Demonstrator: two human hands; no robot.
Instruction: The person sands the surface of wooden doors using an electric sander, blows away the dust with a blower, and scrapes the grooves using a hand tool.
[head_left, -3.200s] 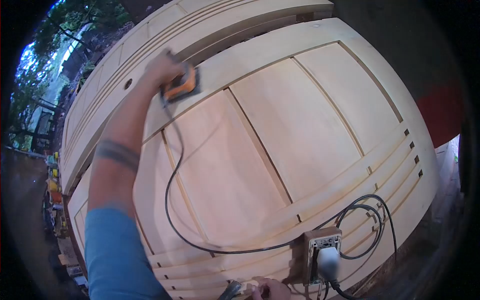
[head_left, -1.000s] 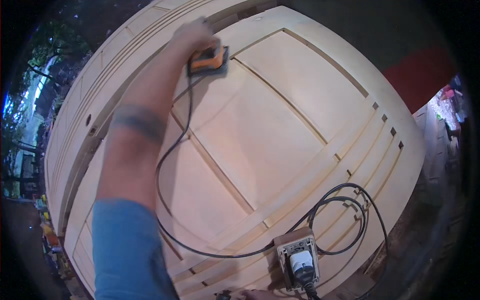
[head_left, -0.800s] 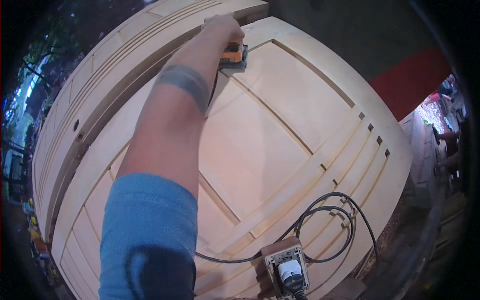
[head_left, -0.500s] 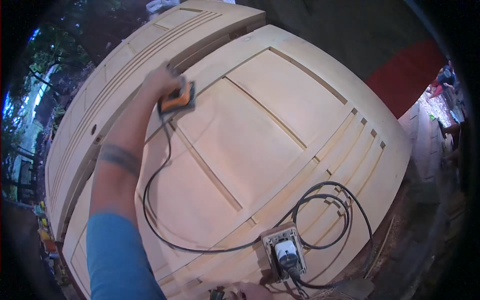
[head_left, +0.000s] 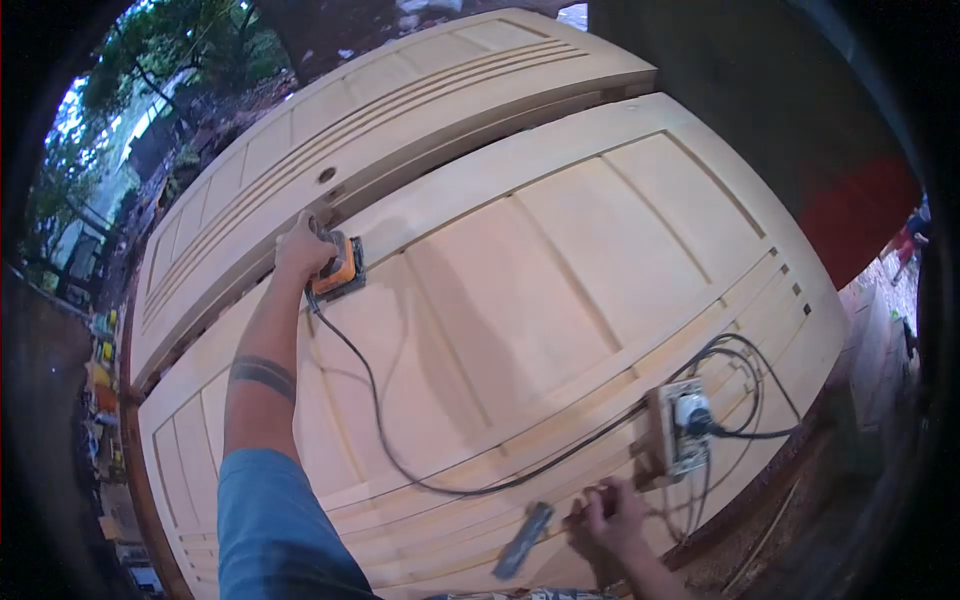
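Note:
My left hand [head_left: 303, 250] is closed around the body of an orange and black electric sander [head_left: 340, 268]. Its pad rests on the upper edge of a pale wooden door panel [head_left: 560, 270]. My right hand [head_left: 618, 515], somewhat blurred, is low over the same panel with its fingers loosely curled and apart. Just right of and above it is a socket box [head_left: 685, 430] with a plug in it. A grey, flat bar-like piece [head_left: 522, 540] lies to the left of my right hand, apart from it.
The sander's black cord [head_left: 440, 488] curves across the panel towards the socket box, with loops beyond it. A second grooved wooden door [head_left: 400, 95] lies along the far side. Greenery is at the upper left, and a dark and red surface [head_left: 860, 220] is at the right.
The view has shifted. My left hand has slid the sander leftward along the panel edge. My right hand has come further into view near the socket box, which appears turned and further right.

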